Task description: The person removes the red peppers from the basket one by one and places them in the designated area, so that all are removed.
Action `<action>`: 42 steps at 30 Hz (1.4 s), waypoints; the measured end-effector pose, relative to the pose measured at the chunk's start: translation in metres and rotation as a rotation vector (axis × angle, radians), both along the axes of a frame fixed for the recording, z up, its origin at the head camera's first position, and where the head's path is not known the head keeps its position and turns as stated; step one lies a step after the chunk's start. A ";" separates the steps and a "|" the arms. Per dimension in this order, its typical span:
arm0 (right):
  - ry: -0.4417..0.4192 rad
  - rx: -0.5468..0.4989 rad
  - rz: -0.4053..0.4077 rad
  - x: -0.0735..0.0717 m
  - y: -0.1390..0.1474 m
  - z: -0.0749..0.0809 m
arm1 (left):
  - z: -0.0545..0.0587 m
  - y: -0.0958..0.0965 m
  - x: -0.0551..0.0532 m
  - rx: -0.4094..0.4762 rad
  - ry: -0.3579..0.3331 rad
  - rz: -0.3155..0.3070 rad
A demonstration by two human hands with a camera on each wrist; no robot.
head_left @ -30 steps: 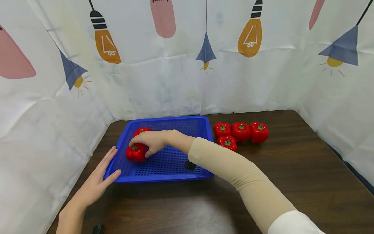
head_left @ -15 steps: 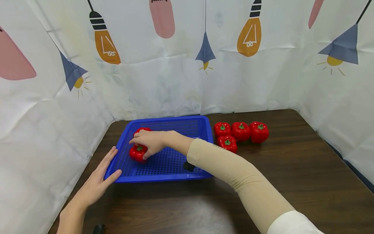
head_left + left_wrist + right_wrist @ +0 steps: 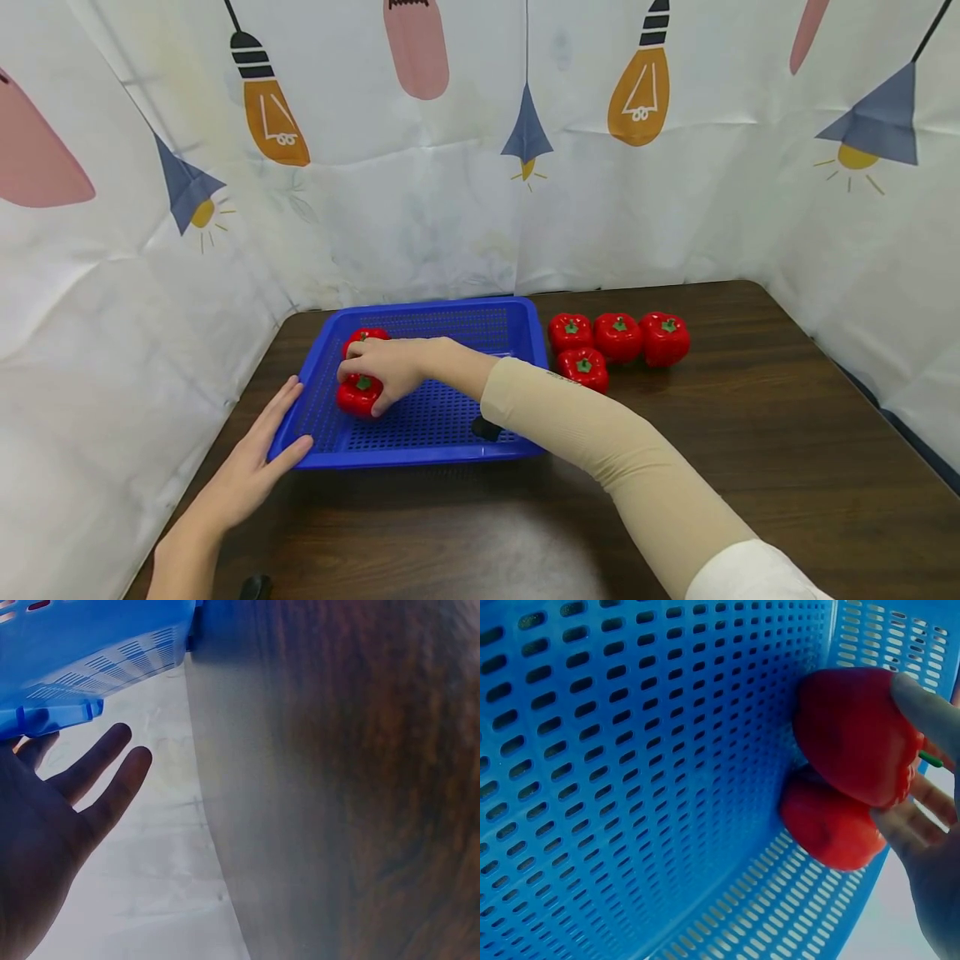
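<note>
My right hand [image 3: 386, 367] reaches into the blue basket [image 3: 450, 456] and holds a red bell pepper [image 3: 358, 398], thumb on one side and fingers on the other. In the right wrist view this bell pepper [image 3: 855, 735] lies against the basket's perforated bottom. Just behind it a second red bell pepper [image 3: 365, 334] is partly hidden by the hand; the fingers come between the two. At the basket's left front corner my left hand [image 3: 251, 462] rests on the rim, fingers spread and fairly straight. The left wrist view has those fingers [image 3: 116, 787] beside the basket's outer wall.
Several red bell peppers [image 3: 617, 337] stand close together on the dark wooden table [image 3: 750, 433], right of the basket. A printed white cloth [image 3: 420, 217] surrounds the table's back and sides. A small black object [image 3: 257, 587] lies at the front edge of view.
The held bell pepper has shifted slightly to the right inside the basket. My right fingers straightened half a second ago and are now curled over it again. My left hand has stayed put.
</note>
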State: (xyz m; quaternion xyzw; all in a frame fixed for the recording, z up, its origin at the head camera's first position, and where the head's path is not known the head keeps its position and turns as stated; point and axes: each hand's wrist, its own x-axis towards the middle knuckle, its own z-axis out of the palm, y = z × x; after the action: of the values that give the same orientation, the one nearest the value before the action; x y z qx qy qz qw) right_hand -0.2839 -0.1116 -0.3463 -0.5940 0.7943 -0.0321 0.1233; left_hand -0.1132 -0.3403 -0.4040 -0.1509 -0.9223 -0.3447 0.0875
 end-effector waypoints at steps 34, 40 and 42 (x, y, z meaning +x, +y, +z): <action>-0.047 0.179 0.116 0.017 0.038 0.018 | 0.001 0.002 0.000 -0.005 0.023 -0.002; -0.069 0.195 0.136 0.020 0.046 0.020 | 0.001 0.002 0.001 -0.005 0.033 -0.002; -0.067 0.212 0.148 0.021 0.049 0.021 | 0.001 0.002 0.001 -0.007 0.036 -0.003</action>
State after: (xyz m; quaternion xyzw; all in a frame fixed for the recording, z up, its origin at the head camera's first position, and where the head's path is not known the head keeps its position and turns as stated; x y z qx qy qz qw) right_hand -0.2627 -0.0628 -0.3253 -0.6333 0.7426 0.0417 0.2139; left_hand -0.1123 -0.3381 -0.4033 -0.1587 -0.9216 -0.3388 0.1030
